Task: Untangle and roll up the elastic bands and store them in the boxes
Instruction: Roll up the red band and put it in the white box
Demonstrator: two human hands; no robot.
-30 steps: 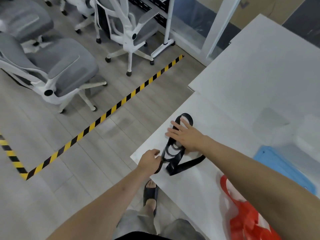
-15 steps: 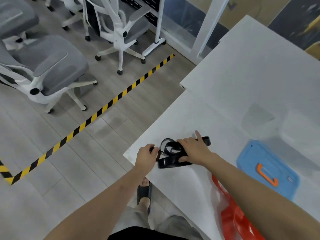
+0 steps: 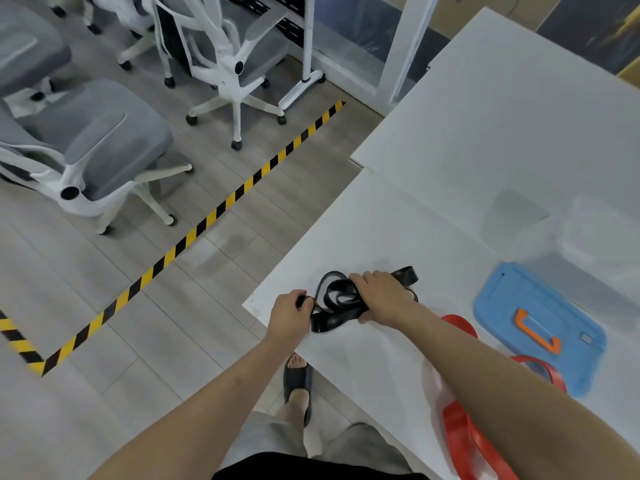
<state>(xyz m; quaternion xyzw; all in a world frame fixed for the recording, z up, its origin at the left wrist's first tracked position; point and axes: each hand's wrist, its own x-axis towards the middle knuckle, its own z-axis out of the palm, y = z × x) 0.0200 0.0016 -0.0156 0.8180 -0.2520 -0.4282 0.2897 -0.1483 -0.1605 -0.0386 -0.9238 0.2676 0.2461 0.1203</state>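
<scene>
Left hand (image 3: 289, 313) pinched one end of the flat black elastic band (image 3: 337, 301) near the white table (image 3: 381, 237) corner. Right hand (image 3: 384, 299) clutched the coils, probably to keep the roll tight.

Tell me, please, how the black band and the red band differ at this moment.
The black band is bunched into loops near the table corner; the red band trails loose along the near edge. Both hands hold the black band, left hand pinching an end, right hand gripping the loops; no hand holds the red band. Both are flat strips on the white table.
</scene>
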